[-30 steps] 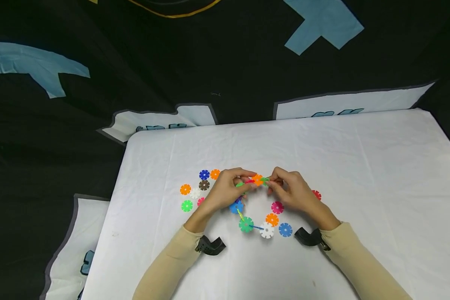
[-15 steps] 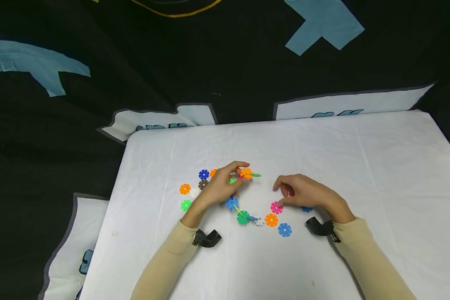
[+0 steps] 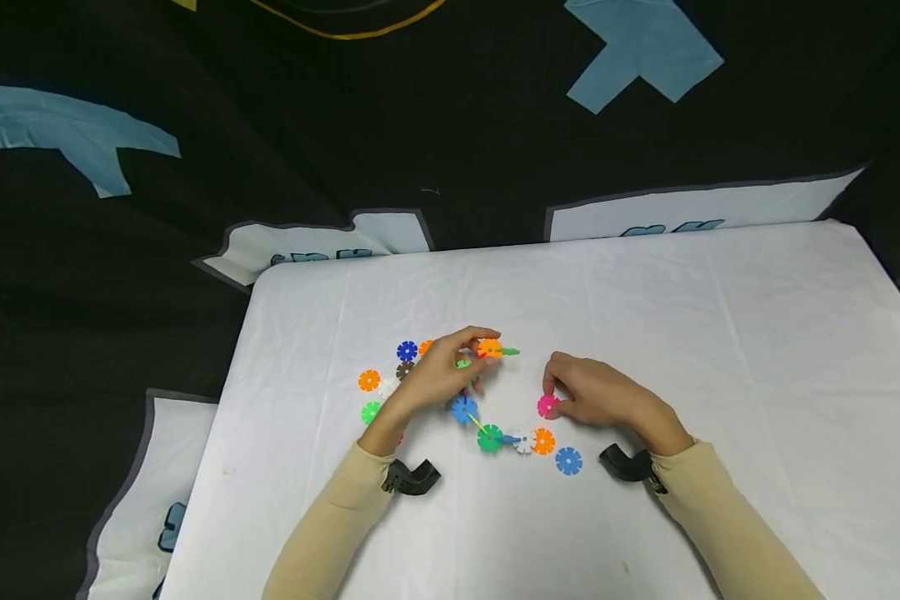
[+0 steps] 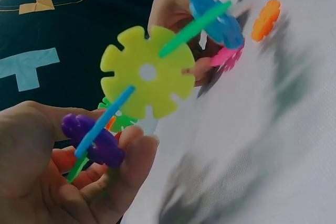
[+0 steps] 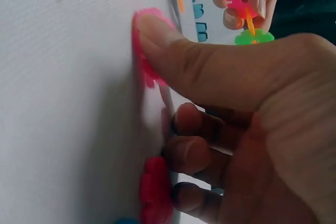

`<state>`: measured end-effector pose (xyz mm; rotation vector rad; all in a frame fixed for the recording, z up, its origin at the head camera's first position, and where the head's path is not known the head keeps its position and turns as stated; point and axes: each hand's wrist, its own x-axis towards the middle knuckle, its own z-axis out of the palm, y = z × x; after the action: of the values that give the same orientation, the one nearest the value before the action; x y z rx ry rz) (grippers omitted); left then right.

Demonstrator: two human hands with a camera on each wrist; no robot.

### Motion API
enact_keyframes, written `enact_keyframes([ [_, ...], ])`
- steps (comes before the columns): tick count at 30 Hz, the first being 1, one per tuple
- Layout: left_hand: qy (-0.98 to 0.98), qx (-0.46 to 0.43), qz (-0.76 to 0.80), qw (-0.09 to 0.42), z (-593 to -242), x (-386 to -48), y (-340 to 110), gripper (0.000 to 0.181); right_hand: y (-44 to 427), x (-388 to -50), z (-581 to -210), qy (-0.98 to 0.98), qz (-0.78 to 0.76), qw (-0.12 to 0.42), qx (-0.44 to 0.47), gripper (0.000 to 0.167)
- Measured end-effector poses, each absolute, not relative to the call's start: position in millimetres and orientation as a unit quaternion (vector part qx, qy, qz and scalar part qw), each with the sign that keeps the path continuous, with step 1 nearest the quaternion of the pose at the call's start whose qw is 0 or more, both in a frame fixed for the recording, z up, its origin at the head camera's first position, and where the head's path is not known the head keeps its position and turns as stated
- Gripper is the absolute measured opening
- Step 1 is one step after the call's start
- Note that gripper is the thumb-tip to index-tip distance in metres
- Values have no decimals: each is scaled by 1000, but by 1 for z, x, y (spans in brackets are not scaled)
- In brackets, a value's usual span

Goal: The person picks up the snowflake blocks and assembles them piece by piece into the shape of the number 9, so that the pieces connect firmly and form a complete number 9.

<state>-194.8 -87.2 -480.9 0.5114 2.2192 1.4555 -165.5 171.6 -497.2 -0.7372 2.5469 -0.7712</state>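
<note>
My left hand (image 3: 438, 375) grips a chain of slotted plastic discs, linked edge to edge. An orange disc (image 3: 489, 348) and a green disc on edge (image 3: 510, 352) stick out past its fingertips. The chain's other end hangs toward me, through a blue disc (image 3: 463, 408) and a teal-green disc (image 3: 490, 438); in the left wrist view a yellow disc (image 4: 121, 66) shows large. On the white table, my right hand (image 3: 603, 392) pinches a loose pink disc (image 3: 547, 406), the thumb lying over it in the right wrist view. A red disc (image 5: 156, 190) lies beside its curled fingers.
Loose discs lie left of the left hand, among them a dark blue disc (image 3: 407, 351), an orange disc (image 3: 369, 380) and a green disc (image 3: 371, 412). Nearer me are an orange disc (image 3: 543, 442) and a blue disc (image 3: 568, 461). A black curtain stands behind the table (image 3: 645, 292).
My right hand has let go of the chain's green end, moved down and right to the table, and taken hold of the pink disc. My left hand has shifted slightly left with the chain.
</note>
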Motion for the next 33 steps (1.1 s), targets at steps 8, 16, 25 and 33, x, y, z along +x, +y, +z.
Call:
enact_keyframes([
  [8,779,180,543,258,-476,-193,-85,39,176,-171,-499,871,-419,153,-207,12],
  [16,757,176,567,273,-481,-194,-83,38,174,-173,-494,747,-611,213,-152,29],
  [25,754,182,569,274,-482,-190,-81,37,166,-171,-496,743,-618,219,-135,34],
  [33,751,195,575,259,-483,-188,-76,31,163,-169,-494,747,-622,189,-137,29],
])
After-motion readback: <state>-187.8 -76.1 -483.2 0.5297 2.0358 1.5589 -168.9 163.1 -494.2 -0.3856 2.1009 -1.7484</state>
